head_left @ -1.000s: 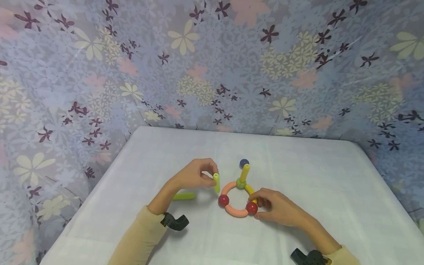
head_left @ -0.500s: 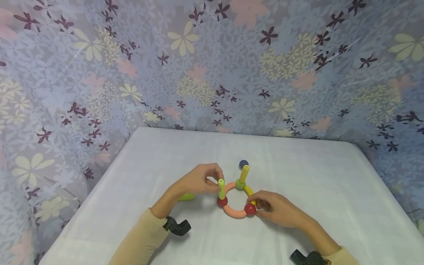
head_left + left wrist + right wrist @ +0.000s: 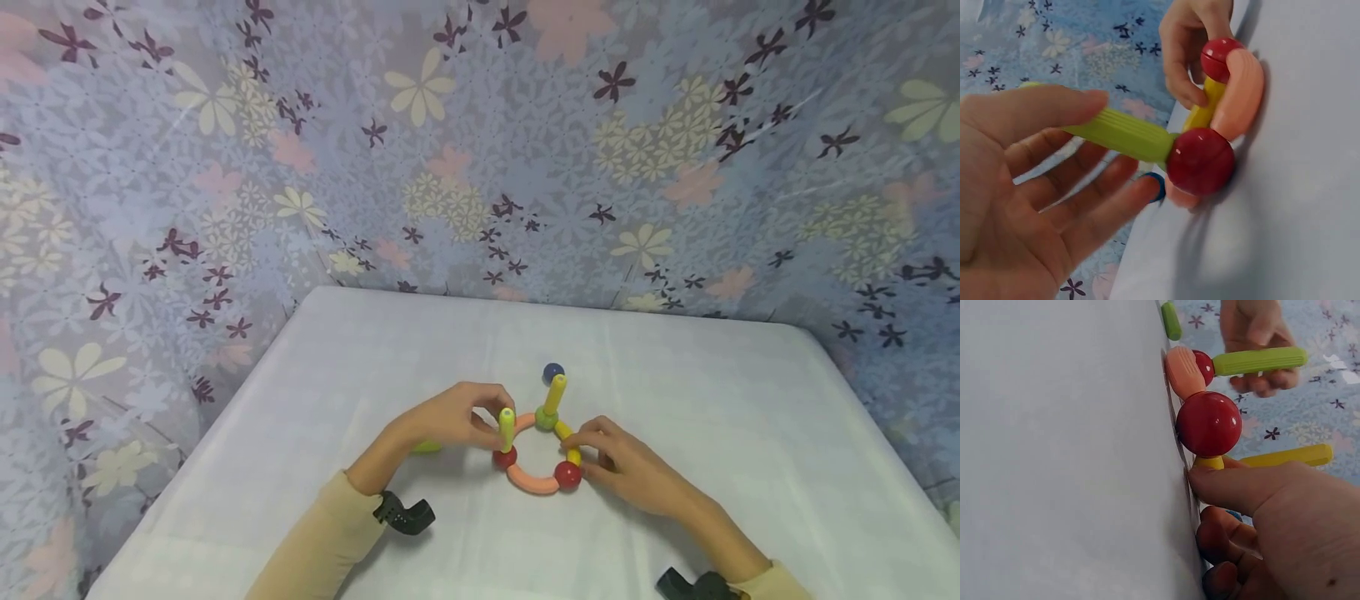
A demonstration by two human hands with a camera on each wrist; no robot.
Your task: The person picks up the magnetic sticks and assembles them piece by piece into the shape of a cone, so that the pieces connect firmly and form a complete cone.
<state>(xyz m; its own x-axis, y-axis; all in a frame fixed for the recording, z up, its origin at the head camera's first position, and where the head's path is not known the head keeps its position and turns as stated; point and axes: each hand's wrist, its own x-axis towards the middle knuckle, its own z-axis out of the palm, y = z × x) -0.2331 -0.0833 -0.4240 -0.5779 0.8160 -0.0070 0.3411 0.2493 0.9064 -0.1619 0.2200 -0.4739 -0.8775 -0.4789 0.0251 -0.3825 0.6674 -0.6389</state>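
Note:
My left hand (image 3: pixel 457 414) pinches a lime-green rod (image 3: pixel 507 432), which stands upright with its lower end at the left red ball (image 3: pixel 505 458). In the left wrist view the thumb lies along the rod (image 3: pixel 1129 132), and its end meets the red ball (image 3: pixel 1200 161). This ball belongs to a flat ring with orange curved pieces (image 3: pixel 533 483), a second red ball (image 3: pixel 567 476) and a green ball (image 3: pixel 546 418). A yellow rod (image 3: pixel 556 395) rises from the green ball. My right hand (image 3: pixel 633 468) grips the ring's yellow curved piece (image 3: pixel 564 431) beside the second red ball.
A blue ball (image 3: pixel 553 371) sits on the white-covered table (image 3: pixel 712 383) behind the ring. Another green rod (image 3: pixel 427 447) lies left of the ring, partly covered by my left hand in the head view. Behind the table hangs a floral cloth (image 3: pixel 480 167).
My left hand has carried the lime-green rod rightward and down, from beside the ring to the left red ball. The right hand stays at the ring, its fingers shifted slightly.

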